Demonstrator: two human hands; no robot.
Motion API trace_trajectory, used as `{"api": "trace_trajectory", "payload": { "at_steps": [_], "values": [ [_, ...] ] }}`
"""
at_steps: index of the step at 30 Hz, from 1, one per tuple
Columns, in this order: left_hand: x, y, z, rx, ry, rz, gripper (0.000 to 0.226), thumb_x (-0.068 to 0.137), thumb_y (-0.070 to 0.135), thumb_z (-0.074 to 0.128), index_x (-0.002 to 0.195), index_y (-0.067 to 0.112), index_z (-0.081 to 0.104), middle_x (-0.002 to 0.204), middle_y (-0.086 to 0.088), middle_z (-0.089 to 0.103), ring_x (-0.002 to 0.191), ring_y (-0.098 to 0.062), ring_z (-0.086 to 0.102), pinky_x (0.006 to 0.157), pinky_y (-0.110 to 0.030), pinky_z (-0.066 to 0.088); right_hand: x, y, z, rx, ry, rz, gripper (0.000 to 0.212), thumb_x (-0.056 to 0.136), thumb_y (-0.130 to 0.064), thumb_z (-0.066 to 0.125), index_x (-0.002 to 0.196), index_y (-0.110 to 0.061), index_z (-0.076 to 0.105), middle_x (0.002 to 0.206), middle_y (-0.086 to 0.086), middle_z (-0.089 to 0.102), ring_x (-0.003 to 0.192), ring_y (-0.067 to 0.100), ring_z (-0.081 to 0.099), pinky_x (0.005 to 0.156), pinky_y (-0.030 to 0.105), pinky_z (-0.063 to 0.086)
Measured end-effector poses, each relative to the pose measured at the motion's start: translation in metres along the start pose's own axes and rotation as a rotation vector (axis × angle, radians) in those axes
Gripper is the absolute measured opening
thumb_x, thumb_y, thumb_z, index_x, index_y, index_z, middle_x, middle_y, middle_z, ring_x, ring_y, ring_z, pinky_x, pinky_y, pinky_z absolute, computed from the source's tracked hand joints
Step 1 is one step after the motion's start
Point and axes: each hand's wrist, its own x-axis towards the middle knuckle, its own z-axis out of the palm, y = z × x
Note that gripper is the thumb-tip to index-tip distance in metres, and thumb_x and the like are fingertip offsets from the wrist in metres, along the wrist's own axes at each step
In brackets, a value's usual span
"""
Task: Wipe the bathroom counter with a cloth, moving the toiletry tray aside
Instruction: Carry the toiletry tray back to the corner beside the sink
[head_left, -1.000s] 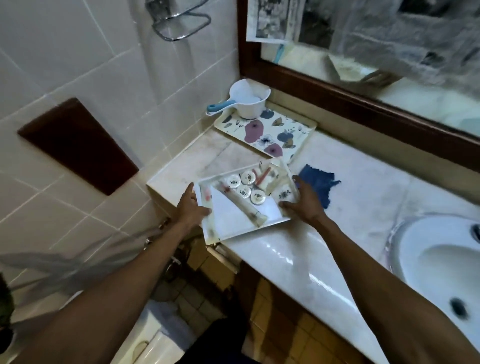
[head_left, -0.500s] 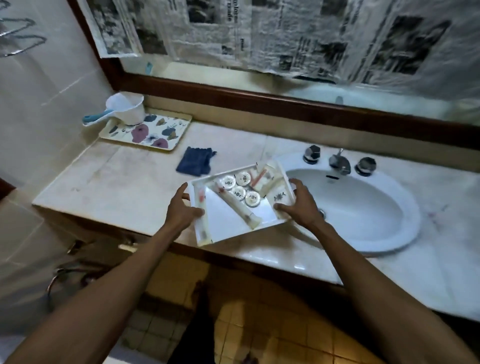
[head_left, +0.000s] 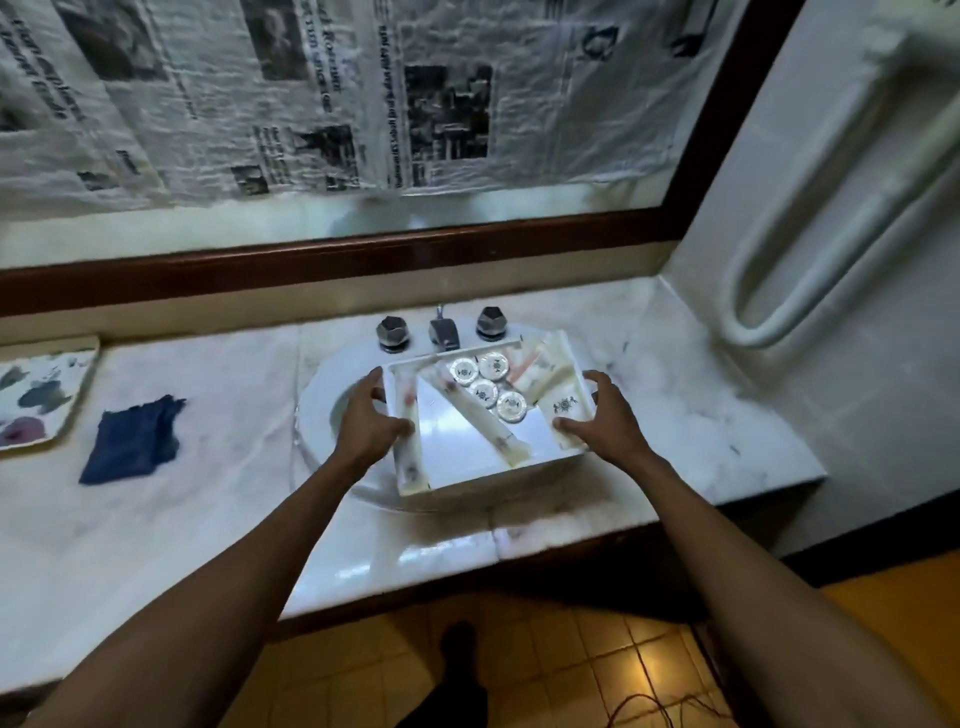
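I hold the white toiletry tray (head_left: 467, 460) over the sink (head_left: 322, 415), in front of the taps. My left hand (head_left: 371, 421) grips its left edge and my right hand (head_left: 602, 415) grips its right edge. Inside lie several round white containers, tubes and sachets. The dark blue cloth (head_left: 132, 439) lies crumpled on the marble counter (head_left: 156, 519), well left of the sink and apart from both hands.
A floral-patterned tray (head_left: 41, 395) rests at the counter's far left. Tap handles and spout (head_left: 441, 332) stand behind the sink. Bare counter (head_left: 701, 415) lies right of the sink, up to a white wall with a towel rail (head_left: 810, 208). Newspaper covers the mirror.
Both hands have carried the toiletry tray rightward, from the counter's left end, past the cloth, to over the sink. The cloth stays in place.
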Motion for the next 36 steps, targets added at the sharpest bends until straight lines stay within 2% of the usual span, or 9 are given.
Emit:
{"api": "trace_trajectory", "payload": {
  "at_steps": [8, 12, 17, 20, 23, 25, 30, 33, 36],
  "values": [
    [0.086, 0.088, 0.1, -0.007, -0.209, 0.077, 0.085, 0.074, -0.004, 0.077, 0.146, 0.023, 0.041, 0.116, 0.0, 0.059, 0.106, -0.026, 0.06, 0.076, -0.031, 0.052, 0.069, 0.046, -0.083, -0.022, 0.132, 0.167, 0.088, 0.068, -0.037, 0.087, 0.14, -0.022, 0.039, 0.134, 0.013, 0.052, 0.121, 0.029, 0.052, 0.101, 0.043, 0.045],
    [0.125, 0.121, 0.137, 0.038, -0.242, 0.113, 0.065, 0.074, -0.008, 0.072, 0.119, 0.032, 0.047, 0.09, 0.012, 0.056, 0.093, -0.025, 0.058, 0.082, -0.036, 0.053, 0.103, 0.06, -0.105, -0.026, 0.177, 0.22, 0.088, 0.07, -0.037, 0.087, 0.142, -0.02, 0.039, 0.138, 0.014, 0.049, 0.124, 0.031, 0.052, 0.103, 0.043, 0.044],
    [0.162, 0.144, 0.174, 0.064, -0.254, 0.075, 0.079, 0.076, 0.01, 0.073, 0.149, 0.015, 0.042, 0.11, -0.006, 0.06, 0.098, -0.026, 0.058, 0.091, -0.04, 0.053, 0.139, 0.075, -0.12, -0.001, 0.198, 0.288, 0.094, 0.072, -0.05, 0.082, 0.147, -0.014, 0.038, 0.142, 0.013, 0.045, 0.132, 0.029, 0.047, 0.108, 0.038, 0.039],
    [0.183, 0.151, 0.198, 0.081, -0.233, 0.028, 0.087, 0.072, 0.026, 0.073, 0.152, 0.019, 0.039, 0.108, -0.002, 0.059, 0.101, -0.026, 0.061, 0.085, -0.035, 0.053, 0.159, 0.081, -0.127, 0.023, 0.131, 0.326, 0.112, 0.061, -0.055, 0.087, 0.15, -0.012, 0.033, 0.145, 0.013, 0.04, 0.138, 0.027, 0.04, 0.113, 0.039, 0.035],
    [0.207, 0.153, 0.223, 0.096, -0.226, -0.019, 0.077, 0.084, 0.015, 0.072, 0.152, 0.019, 0.038, 0.112, 0.0, 0.056, 0.097, -0.019, 0.055, 0.062, -0.019, 0.036, 0.187, 0.093, -0.134, -0.036, 0.07, 0.308, 0.12, 0.042, -0.071, 0.085, 0.14, -0.017, 0.043, 0.13, 0.011, 0.046, 0.128, 0.028, 0.047, 0.108, 0.041, 0.041],
    [0.222, 0.158, 0.237, 0.106, -0.225, -0.053, 0.074, 0.085, 0.015, 0.072, 0.151, 0.021, 0.04, 0.115, -0.001, 0.057, 0.098, -0.02, 0.054, 0.068, -0.023, 0.035, 0.208, 0.104, -0.139, -0.057, 0.021, 0.299, 0.125, 0.034, -0.076, 0.081, 0.138, -0.018, 0.043, 0.126, 0.009, 0.046, 0.124, 0.026, 0.049, 0.107, 0.041, 0.043],
    [0.258, 0.167, 0.268, 0.076, -0.165, -0.159, 0.055, 0.077, 0.021, 0.074, 0.13, 0.019, 0.059, 0.09, 0.0, 0.062, 0.097, -0.03, 0.065, 0.088, -0.042, 0.054, 0.266, 0.122, -0.152, -0.063, -0.121, 0.283, 0.122, 0.053, -0.049, 0.093, 0.149, -0.015, 0.027, 0.141, 0.009, 0.035, 0.135, 0.023, 0.038, 0.099, 0.023, 0.03],
    [0.277, 0.169, 0.285, 0.055, -0.14, -0.194, 0.045, 0.068, 0.032, 0.071, 0.111, 0.019, 0.066, 0.098, -0.01, 0.069, 0.093, -0.033, 0.067, 0.081, -0.046, 0.057, 0.298, 0.133, -0.156, -0.103, -0.166, 0.294, 0.131, 0.047, -0.054, 0.094, 0.15, -0.014, 0.024, 0.141, 0.01, 0.035, 0.136, 0.024, 0.037, 0.106, 0.027, 0.034],
    [0.286, 0.169, 0.3, 0.035, -0.112, -0.225, 0.041, 0.078, 0.026, 0.073, 0.116, 0.015, 0.064, 0.105, -0.013, 0.069, 0.09, -0.031, 0.065, 0.082, -0.046, 0.056, 0.32, 0.14, -0.156, -0.18, -0.209, 0.293, 0.135, 0.037, -0.055, 0.096, 0.146, -0.013, 0.027, 0.134, 0.011, 0.036, 0.133, 0.027, 0.039, 0.11, 0.035, 0.038]
  ]
}}
